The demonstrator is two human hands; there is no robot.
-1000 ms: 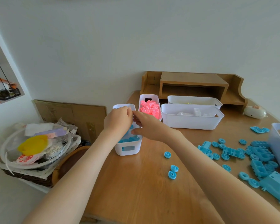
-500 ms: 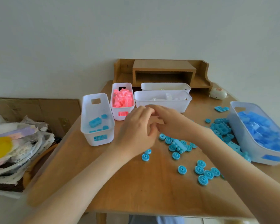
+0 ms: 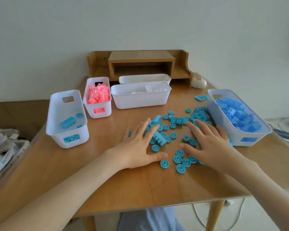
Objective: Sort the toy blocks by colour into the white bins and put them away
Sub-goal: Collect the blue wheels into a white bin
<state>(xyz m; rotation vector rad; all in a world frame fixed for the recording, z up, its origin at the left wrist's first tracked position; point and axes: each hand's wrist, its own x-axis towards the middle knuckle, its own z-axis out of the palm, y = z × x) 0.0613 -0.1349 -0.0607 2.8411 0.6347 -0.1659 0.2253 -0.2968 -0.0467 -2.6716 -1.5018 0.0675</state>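
Note:
Loose light-blue blocks and round wheel pieces (image 3: 173, 135) lie scattered over the middle of the wooden table (image 3: 140, 184). My left hand (image 3: 140, 144) rests flat on the left part of the pile, fingers spread. My right hand (image 3: 208, 144) lies flat on the right part, fingers spread too. Neither hand holds a piece. A white bin (image 3: 57, 114) at the left holds a few light-blue blocks. Next to it a narrow bin (image 3: 107, 107) is full of pink blocks. A large bin (image 3: 254, 135) at the right holds darker blue blocks.
Two long white bins (image 3: 140, 100) stand at the back, the nearer one with white pieces. Behind them stands a wooden desk shelf (image 3: 140, 62). A small cream gadget (image 3: 198, 83) lies at the back right. Bags and cardboard sit left of the table.
My hands left the light-blue bin at the left, came together over the table's middle, and now lie spread apart on the loose blue pieces. The view has swung right and down.

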